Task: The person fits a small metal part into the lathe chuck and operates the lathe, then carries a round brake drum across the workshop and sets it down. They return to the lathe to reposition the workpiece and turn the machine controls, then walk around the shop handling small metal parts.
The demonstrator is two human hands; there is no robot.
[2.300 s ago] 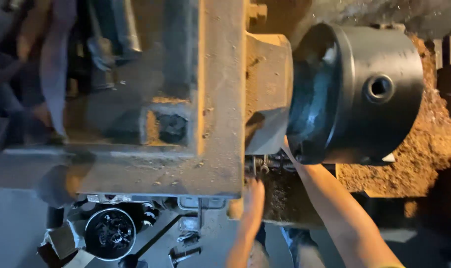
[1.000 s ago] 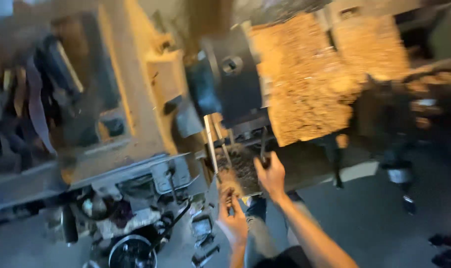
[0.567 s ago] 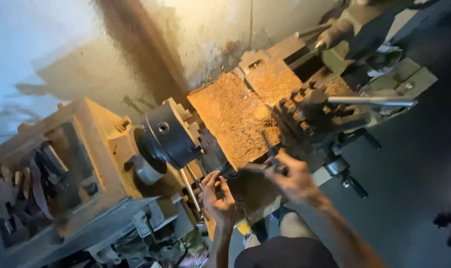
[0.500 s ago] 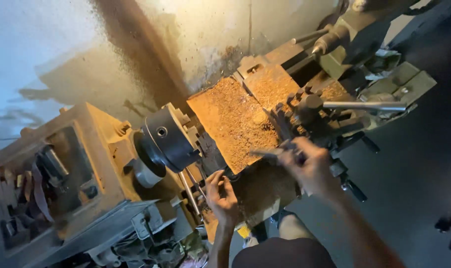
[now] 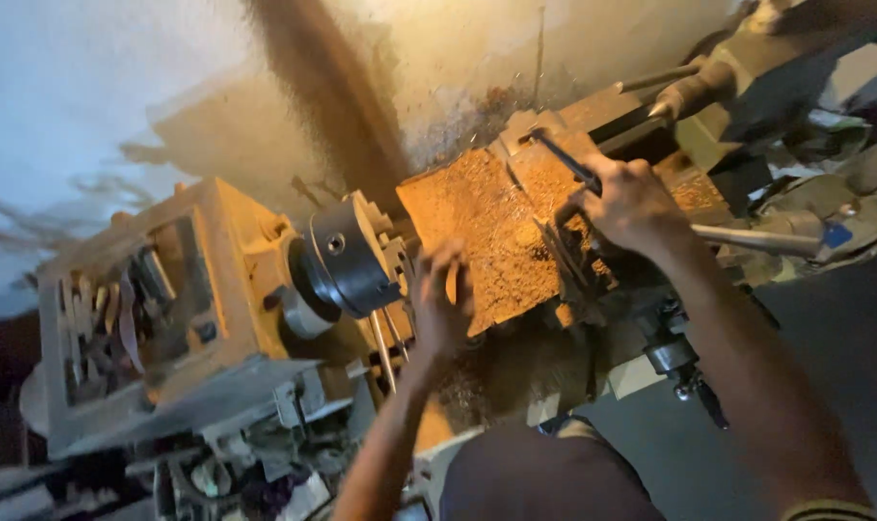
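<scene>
Head view | left hand [image 5: 440, 307] curled just right of the lathe chuck [image 5: 350, 256] (grip unclear) | right hand [image 5: 629, 205] clenched on a dark tool handle [image 5: 564, 162] | chip-covered bed [image 5: 486, 232] between the hands | tailstock [image 5: 718, 82] beyond the right hand.

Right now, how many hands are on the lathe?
2. The left hand is beside the chuck, over the bed covered with chips. The right hand rests on the tool post area, closed around a dark bar. No other hands visible.
</scene>
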